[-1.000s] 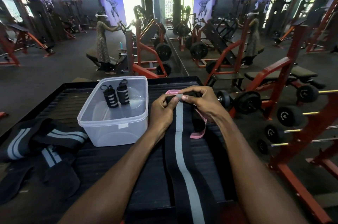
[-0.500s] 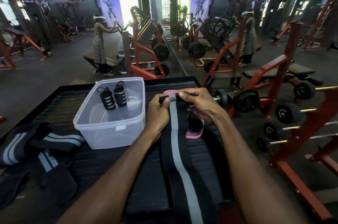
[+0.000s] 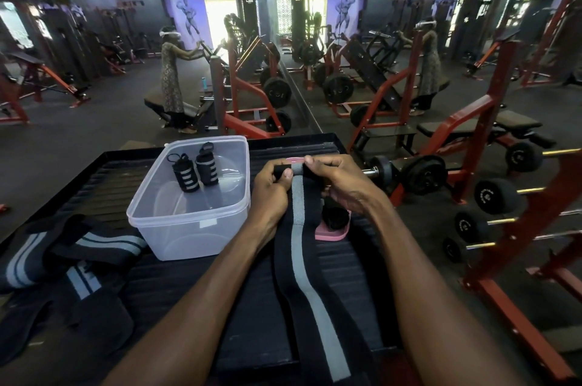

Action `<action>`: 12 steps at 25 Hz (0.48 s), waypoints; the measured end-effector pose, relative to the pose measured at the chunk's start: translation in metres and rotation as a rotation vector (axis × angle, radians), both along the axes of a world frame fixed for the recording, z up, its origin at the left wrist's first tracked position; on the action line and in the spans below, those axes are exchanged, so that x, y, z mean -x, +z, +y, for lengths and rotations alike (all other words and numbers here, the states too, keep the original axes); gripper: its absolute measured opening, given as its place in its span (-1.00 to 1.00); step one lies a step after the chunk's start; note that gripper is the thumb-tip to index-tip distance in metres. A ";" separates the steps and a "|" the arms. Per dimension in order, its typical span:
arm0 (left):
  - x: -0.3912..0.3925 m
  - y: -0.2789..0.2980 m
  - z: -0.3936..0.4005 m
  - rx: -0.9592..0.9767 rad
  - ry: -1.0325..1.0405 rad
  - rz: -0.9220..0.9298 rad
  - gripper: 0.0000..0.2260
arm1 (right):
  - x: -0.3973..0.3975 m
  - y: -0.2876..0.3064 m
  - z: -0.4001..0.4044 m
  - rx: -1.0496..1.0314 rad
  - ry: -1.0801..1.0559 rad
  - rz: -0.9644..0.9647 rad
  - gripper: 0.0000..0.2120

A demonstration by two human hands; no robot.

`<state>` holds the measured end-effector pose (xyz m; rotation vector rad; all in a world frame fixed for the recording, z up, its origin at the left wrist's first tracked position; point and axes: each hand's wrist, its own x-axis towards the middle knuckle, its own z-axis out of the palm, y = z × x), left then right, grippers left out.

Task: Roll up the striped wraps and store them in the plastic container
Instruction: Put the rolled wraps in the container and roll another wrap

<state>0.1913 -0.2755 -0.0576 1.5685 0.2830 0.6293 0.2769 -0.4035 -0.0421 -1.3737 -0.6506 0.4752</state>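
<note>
A long black wrap with a grey centre stripe [image 3: 300, 247] lies lengthwise on the dark ribbed platform [image 3: 176, 285], running toward me. Its far end is curled into a small tight roll. My left hand [image 3: 271, 193] pinches the roll's left side with the thumb on the stripe. My right hand [image 3: 338, 179] grips the right side. To the left stands a clear plastic container [image 3: 189, 228] holding two rolled striped wraps [image 3: 195, 169], upright. Several loose striped wraps [image 3: 63, 253] are heaped at the platform's left.
A pink-edged object [image 3: 333, 233] with a black roll on it lies under my right hand. Red racks with dumbbells [image 3: 497, 196] stand close on the right. A mirror wall, weight machines and a person at a machine [image 3: 171, 80] are farther back.
The roll at the wrap's far end has grown slightly as both hands turned it toward me. The view has shifted a little; the container and loose wraps stay in place.
</note>
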 end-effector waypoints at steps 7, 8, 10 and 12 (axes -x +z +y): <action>-0.002 -0.002 0.003 0.060 -0.013 0.028 -0.82 | -0.004 -0.005 0.001 0.013 -0.103 -0.290 -0.80; -0.002 -0.002 0.004 0.047 0.009 0.027 -0.86 | -0.005 -0.006 0.002 0.024 -0.102 -0.285 -0.80; -0.002 -0.001 0.004 0.061 0.027 0.020 -0.91 | -0.004 -0.006 0.003 0.055 -0.118 -0.228 -0.85; -0.001 0.000 0.003 0.050 0.026 0.013 -0.88 | -0.003 -0.004 0.003 0.072 -0.140 -0.199 -0.94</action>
